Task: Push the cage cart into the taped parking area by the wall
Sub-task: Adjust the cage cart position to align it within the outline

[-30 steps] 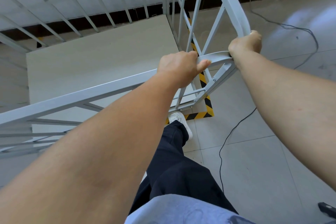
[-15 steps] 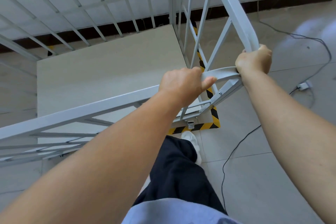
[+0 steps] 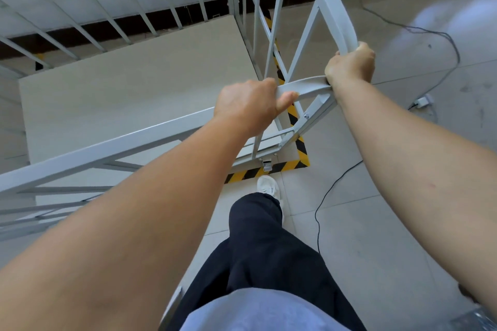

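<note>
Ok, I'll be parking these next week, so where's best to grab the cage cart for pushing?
Judging by this grip: take the cage cart from its open end, left hand on the flat top rail, right hand round the corner where the rails meet. The rails there seem slim enough to wrap.

Pale grey cage cart (image 3: 113,148); yellow-and-black striped floor tape (image 3: 301,154); beige deck (image 3: 129,88).

Cage cart (image 3: 150,140): light grey metal frame, thin bars and diagonal braces on sides, pale beige flat deck inside. Upright, standing on tiled floor, far side near wall with dark skirting. Near right corner rounded, top rail curved there.

Taped parking area (image 3: 301,153): yellow-black striped tape on floor, right-angle corner showing under cart's near right corner; one strip runs toward wall, other along cart's near edge.
</note>
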`<action>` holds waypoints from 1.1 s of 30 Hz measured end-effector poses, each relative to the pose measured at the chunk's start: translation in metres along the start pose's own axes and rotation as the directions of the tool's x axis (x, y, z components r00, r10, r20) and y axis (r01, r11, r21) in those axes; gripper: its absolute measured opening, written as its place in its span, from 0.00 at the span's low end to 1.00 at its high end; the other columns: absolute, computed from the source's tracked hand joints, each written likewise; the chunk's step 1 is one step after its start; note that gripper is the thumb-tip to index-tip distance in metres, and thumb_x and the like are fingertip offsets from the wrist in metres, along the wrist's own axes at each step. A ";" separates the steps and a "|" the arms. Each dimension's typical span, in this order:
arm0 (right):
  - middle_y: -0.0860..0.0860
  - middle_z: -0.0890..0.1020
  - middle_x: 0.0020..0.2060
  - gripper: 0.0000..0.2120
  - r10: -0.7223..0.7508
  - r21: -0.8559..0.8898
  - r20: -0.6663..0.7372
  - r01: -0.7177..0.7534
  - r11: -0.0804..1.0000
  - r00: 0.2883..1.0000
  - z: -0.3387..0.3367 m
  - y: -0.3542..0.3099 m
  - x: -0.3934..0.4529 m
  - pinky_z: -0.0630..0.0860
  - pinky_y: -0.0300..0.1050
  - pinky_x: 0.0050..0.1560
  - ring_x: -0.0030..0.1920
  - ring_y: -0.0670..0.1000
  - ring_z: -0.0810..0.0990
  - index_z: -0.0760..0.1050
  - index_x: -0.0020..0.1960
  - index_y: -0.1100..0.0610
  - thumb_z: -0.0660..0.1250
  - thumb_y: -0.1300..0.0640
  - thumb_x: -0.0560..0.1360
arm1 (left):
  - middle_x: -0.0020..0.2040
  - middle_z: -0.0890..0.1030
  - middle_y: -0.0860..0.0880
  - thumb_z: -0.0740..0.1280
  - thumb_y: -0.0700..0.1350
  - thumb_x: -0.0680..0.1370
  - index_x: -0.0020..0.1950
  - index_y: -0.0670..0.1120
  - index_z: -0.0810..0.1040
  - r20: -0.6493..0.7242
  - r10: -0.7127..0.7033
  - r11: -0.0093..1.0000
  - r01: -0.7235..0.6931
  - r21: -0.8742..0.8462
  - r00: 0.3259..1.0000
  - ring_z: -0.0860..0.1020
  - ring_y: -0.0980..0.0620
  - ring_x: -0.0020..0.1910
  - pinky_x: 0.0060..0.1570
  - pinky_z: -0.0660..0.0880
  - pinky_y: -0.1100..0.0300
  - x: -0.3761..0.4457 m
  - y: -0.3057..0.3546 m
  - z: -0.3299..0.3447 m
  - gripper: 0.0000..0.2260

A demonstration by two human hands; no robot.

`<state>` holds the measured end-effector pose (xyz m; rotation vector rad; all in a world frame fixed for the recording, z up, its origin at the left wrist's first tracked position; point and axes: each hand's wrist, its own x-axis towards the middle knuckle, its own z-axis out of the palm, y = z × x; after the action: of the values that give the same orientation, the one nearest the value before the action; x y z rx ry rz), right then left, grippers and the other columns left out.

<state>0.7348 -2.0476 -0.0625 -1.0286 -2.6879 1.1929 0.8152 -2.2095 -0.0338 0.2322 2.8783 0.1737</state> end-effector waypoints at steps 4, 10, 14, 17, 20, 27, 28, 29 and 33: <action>0.52 0.78 0.58 0.15 0.001 0.015 0.008 -0.001 1.000 1.000 -0.002 0.000 -0.001 0.74 0.42 0.51 0.56 0.53 0.79 0.71 0.64 0.56 0.62 0.59 0.78 | 0.32 0.70 0.50 0.45 0.66 0.79 0.45 0.48 0.67 -0.009 -0.013 1.000 0.013 0.009 1.000 0.68 0.50 0.28 0.26 0.61 0.58 0.000 0.002 0.000 0.23; 0.52 0.78 0.59 0.15 -0.009 0.025 0.019 0.008 1.000 1.000 -0.003 0.002 0.001 0.70 0.38 0.46 0.57 0.53 0.79 0.71 0.65 0.55 0.62 0.59 0.78 | 0.32 0.71 0.50 0.45 0.66 0.79 0.45 0.48 0.69 -0.018 -0.020 1.000 0.020 0.011 1.000 0.69 0.51 0.29 0.26 0.62 0.59 0.000 0.003 0.002 0.24; 0.52 0.78 0.59 0.16 -0.008 0.026 0.023 0.007 1.000 1.000 -0.004 0.002 0.002 0.71 0.38 0.48 0.57 0.53 0.79 0.71 0.65 0.55 0.62 0.59 0.78 | 0.32 0.71 0.50 0.45 0.67 0.78 0.45 0.48 0.69 -0.013 -0.029 0.999 0.029 0.013 0.999 0.70 0.51 0.29 0.26 0.62 0.59 0.000 0.003 0.001 0.25; 0.52 0.78 0.58 0.16 -0.011 0.030 0.028 0.010 1.000 1.000 -0.004 0.001 0.003 0.74 0.41 0.51 0.56 0.53 0.79 0.71 0.65 0.55 0.62 0.59 0.78 | 0.32 0.72 0.50 0.45 0.67 0.78 0.46 0.48 0.70 -0.005 -0.034 0.999 0.034 0.014 0.999 0.71 0.51 0.29 0.26 0.64 0.59 0.001 0.004 0.001 0.25; 0.52 0.78 0.58 0.15 -0.016 0.019 0.026 0.015 1.000 1.000 -0.005 0.002 0.004 0.73 0.40 0.49 0.56 0.53 0.79 0.71 0.65 0.56 0.62 0.59 0.78 | 0.32 0.72 0.50 0.45 0.67 0.78 0.46 0.48 0.70 0.000 -0.033 0.999 0.033 0.019 0.999 0.71 0.50 0.29 0.26 0.64 0.59 0.002 0.005 0.000 0.26; 0.52 0.78 0.58 0.14 -0.042 -0.032 0.051 0.044 0.999 0.998 -0.006 0.002 0.008 0.70 0.40 0.46 0.57 0.53 0.78 0.71 0.64 0.56 0.62 0.58 0.79 | 0.31 0.71 0.50 0.45 0.67 0.79 0.46 0.49 0.68 0.009 -0.033 0.999 0.033 0.018 0.999 0.69 0.51 0.28 0.27 0.64 0.59 0.003 0.004 -0.001 0.24; 0.53 0.78 0.58 0.14 -0.048 -0.039 0.059 0.050 0.998 0.997 -0.007 0.002 0.009 0.70 0.40 0.46 0.57 0.54 0.78 0.70 0.64 0.56 0.62 0.58 0.79 | 0.31 0.71 0.50 0.45 0.67 0.79 0.46 0.49 0.68 0.006 -0.030 0.999 0.030 0.016 1.000 0.69 0.51 0.28 0.27 0.64 0.59 0.003 0.004 -0.001 0.24; 0.53 0.78 0.59 0.15 -0.050 -0.045 0.067 0.053 0.998 0.997 -0.007 0.002 0.009 0.70 0.40 0.46 0.57 0.54 0.78 0.70 0.65 0.56 0.62 0.58 0.79 | 0.31 0.71 0.50 0.45 0.67 0.79 0.45 0.49 0.68 0.004 -0.029 0.999 0.029 0.015 1.000 0.69 0.50 0.28 0.27 0.64 0.59 0.003 0.004 -0.001 0.24; 0.53 0.77 0.60 0.16 -0.063 -0.071 0.075 0.069 0.995 0.995 -0.008 0.002 0.013 0.68 0.38 0.45 0.59 0.53 0.77 0.69 0.67 0.56 0.61 0.58 0.80 | 0.32 0.70 0.51 0.45 0.66 0.79 0.45 0.49 0.67 0.023 -0.035 0.999 0.035 0.006 0.999 0.71 0.47 0.31 0.30 0.66 0.57 0.007 0.004 -0.003 0.23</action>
<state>0.7281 -2.0335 -0.0608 -0.9137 -2.8171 1.1503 0.8082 -2.2046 -0.0322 0.1834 2.8577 0.1555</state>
